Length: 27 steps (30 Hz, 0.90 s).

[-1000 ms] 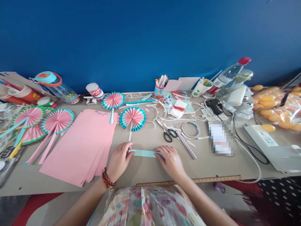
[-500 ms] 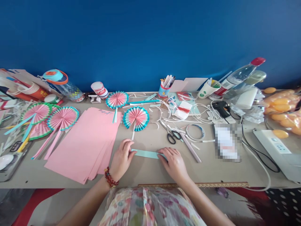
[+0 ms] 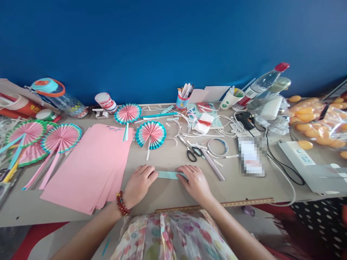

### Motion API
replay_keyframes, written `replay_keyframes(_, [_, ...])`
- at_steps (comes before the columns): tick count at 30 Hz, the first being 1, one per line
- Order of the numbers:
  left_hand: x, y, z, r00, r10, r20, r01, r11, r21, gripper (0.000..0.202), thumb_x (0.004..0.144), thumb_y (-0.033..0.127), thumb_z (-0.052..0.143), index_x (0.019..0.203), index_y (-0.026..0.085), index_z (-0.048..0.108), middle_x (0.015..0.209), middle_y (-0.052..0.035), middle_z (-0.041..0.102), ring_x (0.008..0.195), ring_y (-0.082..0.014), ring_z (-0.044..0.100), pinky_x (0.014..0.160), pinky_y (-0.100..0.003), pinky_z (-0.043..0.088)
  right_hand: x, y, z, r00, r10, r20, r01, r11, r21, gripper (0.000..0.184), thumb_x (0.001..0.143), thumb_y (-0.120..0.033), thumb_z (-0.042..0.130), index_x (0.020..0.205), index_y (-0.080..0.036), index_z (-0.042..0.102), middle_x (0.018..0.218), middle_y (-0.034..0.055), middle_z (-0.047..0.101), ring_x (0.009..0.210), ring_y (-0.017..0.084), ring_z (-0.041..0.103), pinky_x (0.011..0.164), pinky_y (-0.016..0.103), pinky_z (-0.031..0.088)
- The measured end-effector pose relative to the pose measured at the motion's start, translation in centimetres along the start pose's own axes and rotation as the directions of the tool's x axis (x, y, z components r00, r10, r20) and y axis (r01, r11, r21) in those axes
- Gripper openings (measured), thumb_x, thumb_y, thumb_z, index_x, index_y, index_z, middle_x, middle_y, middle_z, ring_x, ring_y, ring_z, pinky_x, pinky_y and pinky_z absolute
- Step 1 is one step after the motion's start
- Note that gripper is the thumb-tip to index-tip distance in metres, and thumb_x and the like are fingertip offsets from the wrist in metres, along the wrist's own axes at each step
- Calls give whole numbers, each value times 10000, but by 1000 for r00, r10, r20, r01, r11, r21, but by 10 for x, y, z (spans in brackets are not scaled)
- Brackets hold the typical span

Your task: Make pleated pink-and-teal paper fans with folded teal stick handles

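A narrow light-blue paper strip [image 3: 168, 175] lies flat on the beige table [image 3: 168, 195] in front of me. My left hand [image 3: 139, 184], with a red bead bracelet on the wrist, presses its fingertips on the strip's left end. On the strip's right end my right hand [image 3: 195, 182] presses down with bent fingers. Both hands pinch the paper against the tabletop.
A stack of pink paper sheets [image 3: 92, 166] lies left of my hands. Several pink-and-teal paper fans [image 3: 150, 134] sit behind. Black scissors [image 3: 193, 153], a tape ring [image 3: 218, 147], a glue gun [image 3: 245, 121], a pen cup [image 3: 182, 101], bottles and a power strip [image 3: 300, 155] crowd the back and right.
My hands have drawn a little closer along the strip, so less blue paper shows between them. The view shifted slightly.
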<state>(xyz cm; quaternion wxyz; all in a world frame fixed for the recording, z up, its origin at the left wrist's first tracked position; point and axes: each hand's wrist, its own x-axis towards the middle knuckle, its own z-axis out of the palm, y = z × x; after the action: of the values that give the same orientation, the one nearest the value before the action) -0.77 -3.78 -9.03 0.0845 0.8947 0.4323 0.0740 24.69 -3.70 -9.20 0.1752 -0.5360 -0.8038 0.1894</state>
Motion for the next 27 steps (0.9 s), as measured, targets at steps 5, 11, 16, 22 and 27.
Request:
replay_keyframes(5, [0, -6, 0, 998, 63, 26, -65, 996, 66, 251, 923, 45, 477, 1040, 217, 617, 1054, -61, 605, 952, -239, 552, 831, -393, 462, 5, 4, -6, 996, 11, 88, -12, 1000, 9, 61, 939, -200, 596, 997, -212, 609, 958, 42, 720, 887, 228, 664, 797, 338, 428])
replay_keyframes(11, [-3, -7, 0, 991, 126, 50, -133, 979, 153, 405, 951, 92, 495, 1311, 266, 559, 1057, -62, 599, 939, -229, 542, 825, -385, 429, 6, 4, -6, 993, 29, 116, -28, 1000, -5, 73, 931, -190, 610, 1002, -207, 611, 969, 43, 713, 904, 224, 658, 814, 338, 437])
replay_keyframes(16, [-6, -4, -4, 989, 128, 79, -139, 977, 160, 510, 958, 483, 526, 1446, 352, 452, 1126, -68, 598, 973, -247, 529, 828, -398, 404, -3, 2, 0, 999, 7, 43, -5, 999, -49, 117, 962, -214, 565, 1043, -202, 649, 988, 66, 699, 906, 231, 635, 815, 358, 456])
replay_keyframes(22, [-9, 1, 0, 994, 102, 44, -107, 984, 144, 606, 899, 620, 515, 1419, 309, 506, 1288, -54, 612, 1082, -263, 511, 948, -432, 364, -18, -6, 11, 986, -114, -120, 90, 977, -192, 343, 970, -152, 505, 1271, -264, 625, 1338, 62, 617, 1204, 258, 523, 1053, 443, 383])
replay_keyframes(27, [-7, -1, -1, 985, 173, 13, -173, 975, 143, 544, 955, 596, 432, 1382, 281, 551, 1457, -19, 546, 1206, -266, 492, 1037, -449, 323, -21, -25, 17, 959, -284, -17, 274, 936, -220, 501, 983, -366, 515, 1454, -199, 470, 1467, 78, 528, 1371, 271, 406, 1210, 529, 171])
